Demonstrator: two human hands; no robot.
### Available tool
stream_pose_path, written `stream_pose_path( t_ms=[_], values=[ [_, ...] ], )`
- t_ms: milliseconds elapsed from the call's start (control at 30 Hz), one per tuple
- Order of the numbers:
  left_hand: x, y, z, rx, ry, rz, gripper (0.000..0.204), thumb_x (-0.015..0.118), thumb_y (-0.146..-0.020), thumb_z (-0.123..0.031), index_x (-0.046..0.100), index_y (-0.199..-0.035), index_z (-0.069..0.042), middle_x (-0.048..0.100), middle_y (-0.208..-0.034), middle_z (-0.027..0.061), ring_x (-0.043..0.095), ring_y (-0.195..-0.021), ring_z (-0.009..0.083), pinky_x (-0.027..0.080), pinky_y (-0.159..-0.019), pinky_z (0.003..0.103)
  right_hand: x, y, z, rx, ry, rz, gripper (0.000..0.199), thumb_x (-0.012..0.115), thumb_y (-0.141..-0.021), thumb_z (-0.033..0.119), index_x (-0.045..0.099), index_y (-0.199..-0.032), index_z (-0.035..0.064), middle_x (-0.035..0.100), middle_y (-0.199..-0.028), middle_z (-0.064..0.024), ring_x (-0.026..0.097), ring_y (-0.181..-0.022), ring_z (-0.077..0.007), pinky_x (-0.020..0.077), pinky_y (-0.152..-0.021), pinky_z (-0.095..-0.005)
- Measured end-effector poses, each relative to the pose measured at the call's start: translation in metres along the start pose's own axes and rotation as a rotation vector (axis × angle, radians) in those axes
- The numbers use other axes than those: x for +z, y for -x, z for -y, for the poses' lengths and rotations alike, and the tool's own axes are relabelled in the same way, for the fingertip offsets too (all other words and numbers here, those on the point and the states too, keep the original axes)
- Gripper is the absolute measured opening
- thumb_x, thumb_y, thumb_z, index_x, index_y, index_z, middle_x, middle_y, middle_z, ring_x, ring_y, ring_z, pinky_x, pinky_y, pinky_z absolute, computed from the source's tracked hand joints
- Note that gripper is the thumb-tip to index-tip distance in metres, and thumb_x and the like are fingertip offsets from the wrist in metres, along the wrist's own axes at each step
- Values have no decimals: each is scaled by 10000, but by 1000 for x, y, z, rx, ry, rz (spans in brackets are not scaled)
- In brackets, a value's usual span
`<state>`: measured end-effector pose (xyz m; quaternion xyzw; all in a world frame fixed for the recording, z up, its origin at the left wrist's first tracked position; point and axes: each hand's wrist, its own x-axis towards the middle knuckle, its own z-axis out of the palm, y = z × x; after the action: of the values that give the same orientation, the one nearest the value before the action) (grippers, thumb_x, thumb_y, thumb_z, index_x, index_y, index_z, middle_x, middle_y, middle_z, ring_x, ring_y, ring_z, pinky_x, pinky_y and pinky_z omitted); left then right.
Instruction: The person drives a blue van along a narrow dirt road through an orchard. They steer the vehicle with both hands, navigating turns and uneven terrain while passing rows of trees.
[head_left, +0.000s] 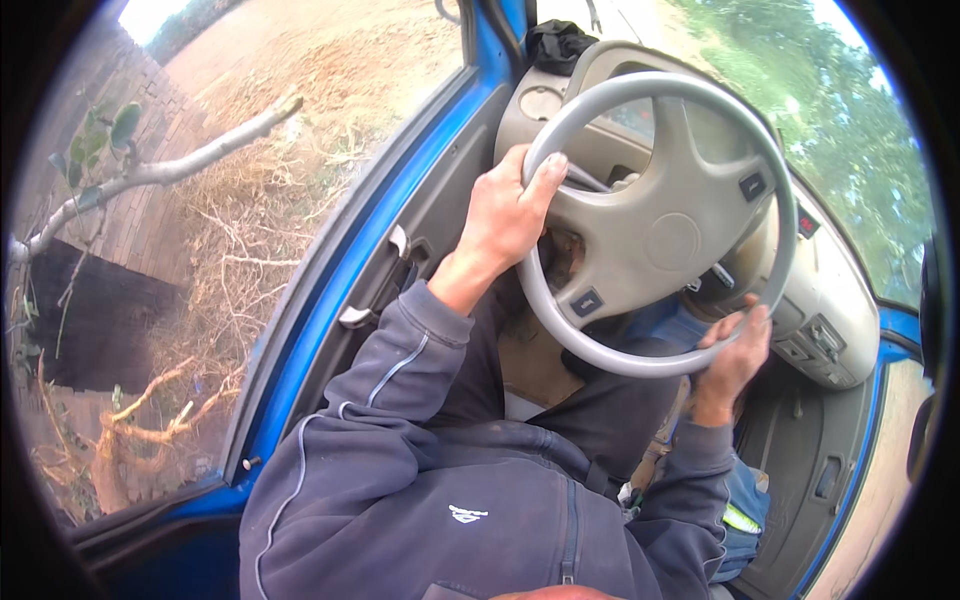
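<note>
From here, left hand [507, 212] was clamped on grey steering wheel [672, 243], left rim; right hand [735, 355] curled round lower-right rim. Blue-edged door [432, 180] stood alongside.

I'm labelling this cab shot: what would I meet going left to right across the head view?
Tree branch outside → upper silver door handle → left hand → steering wheel hub → right hand → recessed pull on the far door.
</note>
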<state>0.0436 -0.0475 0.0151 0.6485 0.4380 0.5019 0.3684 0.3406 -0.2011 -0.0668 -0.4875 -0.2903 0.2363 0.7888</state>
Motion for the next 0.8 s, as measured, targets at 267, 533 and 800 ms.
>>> stream_pose_path(
  t_ms=[267,533,800],
  values=[
    [16,-55,-32,402,-217,-11,412,637,-1143,-385,743,-1303,-20,742,-867,103,708,-786,186,564,-748,348,-19,-111,63,-95,386,239,500,461,-1221,418,611,-1458,5,428,-701,33,449,-505,-61,372,-448,-220],
    [73,-85,-6,268,-65,78,312,624,-1137,-310,663,-1260,-25,709,-877,237,717,-852,439,541,-800,509,-7,-205,86,-39,557,464,510,481,-1212,435,640,-1457,17,422,-651,45,423,-473,-48,364,-439,-220],
    [87,-126,33,133,-109,169,353,589,-1162,-345,590,-1341,-41,709,-836,253,715,-836,475,530,-786,528,0,-231,41,19,601,298,559,494,-1195,509,704,-1351,15,513,-677,23,493,-506,-62,391,-464,-237]
  ],
)
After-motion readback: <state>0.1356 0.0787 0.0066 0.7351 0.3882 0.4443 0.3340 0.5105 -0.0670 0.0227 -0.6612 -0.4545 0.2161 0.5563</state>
